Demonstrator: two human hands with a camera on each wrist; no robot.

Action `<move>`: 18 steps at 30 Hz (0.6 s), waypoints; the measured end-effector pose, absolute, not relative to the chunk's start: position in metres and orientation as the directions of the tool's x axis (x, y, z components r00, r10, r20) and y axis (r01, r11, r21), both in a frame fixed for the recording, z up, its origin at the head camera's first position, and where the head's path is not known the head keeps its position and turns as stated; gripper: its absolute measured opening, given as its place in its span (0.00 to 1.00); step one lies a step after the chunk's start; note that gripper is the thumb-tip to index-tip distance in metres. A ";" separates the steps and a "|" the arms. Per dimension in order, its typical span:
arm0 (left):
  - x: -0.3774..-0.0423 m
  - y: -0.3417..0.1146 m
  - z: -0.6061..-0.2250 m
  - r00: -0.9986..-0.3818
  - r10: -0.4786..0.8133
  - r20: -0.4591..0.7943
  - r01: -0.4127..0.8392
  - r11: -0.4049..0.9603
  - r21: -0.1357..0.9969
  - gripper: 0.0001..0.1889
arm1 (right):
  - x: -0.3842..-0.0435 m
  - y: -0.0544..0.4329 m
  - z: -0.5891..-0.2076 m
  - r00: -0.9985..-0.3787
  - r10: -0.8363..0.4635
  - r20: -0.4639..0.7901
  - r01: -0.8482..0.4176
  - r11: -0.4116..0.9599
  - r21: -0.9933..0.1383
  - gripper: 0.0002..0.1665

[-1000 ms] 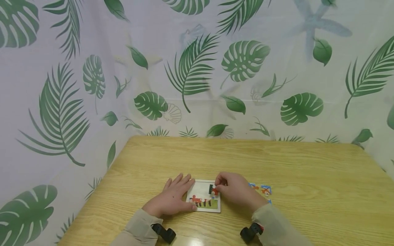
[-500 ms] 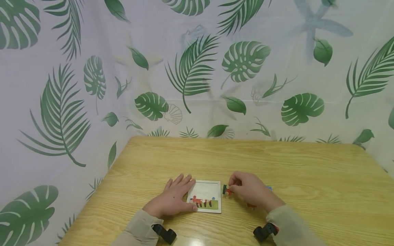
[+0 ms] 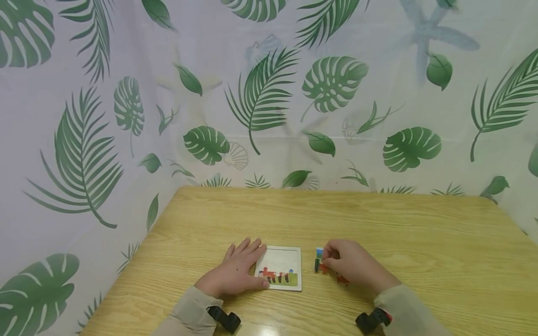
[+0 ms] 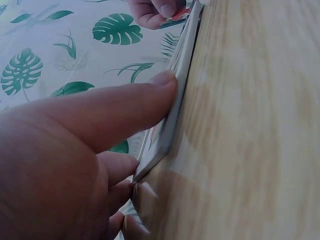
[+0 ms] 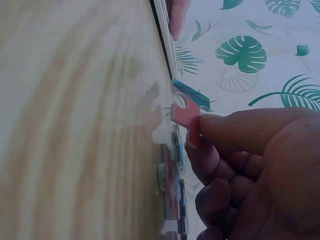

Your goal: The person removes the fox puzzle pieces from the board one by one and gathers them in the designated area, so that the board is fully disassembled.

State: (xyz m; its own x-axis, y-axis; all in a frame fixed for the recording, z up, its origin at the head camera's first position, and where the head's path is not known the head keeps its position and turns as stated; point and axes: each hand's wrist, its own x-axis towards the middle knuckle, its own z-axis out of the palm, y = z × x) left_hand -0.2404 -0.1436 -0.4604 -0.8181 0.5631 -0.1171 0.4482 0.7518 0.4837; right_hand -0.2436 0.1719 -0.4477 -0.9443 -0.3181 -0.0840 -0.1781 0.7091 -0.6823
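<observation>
My left hand (image 3: 235,270) lies spread at the left side of a white-framed puzzle tray (image 3: 300,263). Its thumb presses the tray's near rim, and other fingers touch the left edge, as the left wrist view shows. Along the near part of the tray lies a strip of fitted puzzle pieces (image 3: 279,277), red, black and green. To the tray's right, my right hand (image 3: 357,263) pinches a red and dark green puzzle piece (image 5: 187,117) between thumb and index finger, tilted just above the table. Several loose puzzle pieces (image 5: 171,185) lie below that hand, partly hidden by it in the head view.
The wooden table (image 3: 235,219) runs back to a white cloth (image 3: 269,163) printed with green leaves. Another cloth side (image 3: 84,261) hangs along the table's left. A black wrist camera (image 3: 224,319) sits on the left sleeve, another (image 3: 373,319) on the right one.
My right hand has moved right, from over the tray to the loose pieces beside it, still pinching the red and dark green puzzle piece. The left hand and tray have stayed put.
</observation>
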 end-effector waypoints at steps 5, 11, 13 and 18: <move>-0.240 -0.143 -0.461 -0.818 0.563 -0.114 0.449 0.751 0.485 0.47 | -0.240 0.172 -0.449 -0.937 -0.338 -0.089 -0.193 0.713 -0.674 0.05; -0.241 -0.145 -0.462 -0.816 0.565 -0.121 0.446 0.749 0.490 0.48 | -0.236 0.169 -0.449 -0.927 -0.364 -0.092 -0.218 0.721 -0.657 0.06; -0.241 -0.145 -0.462 -0.814 0.569 -0.119 0.451 0.748 0.487 0.48 | -0.235 0.168 -0.450 -0.930 -0.356 -0.092 -0.218 0.735 -0.642 0.06; -0.242 -0.145 -0.463 -0.811 0.574 -0.116 0.454 0.741 0.494 0.48 | -0.235 0.170 -0.452 -0.929 -0.361 -0.077 -0.246 0.762 -0.599 0.06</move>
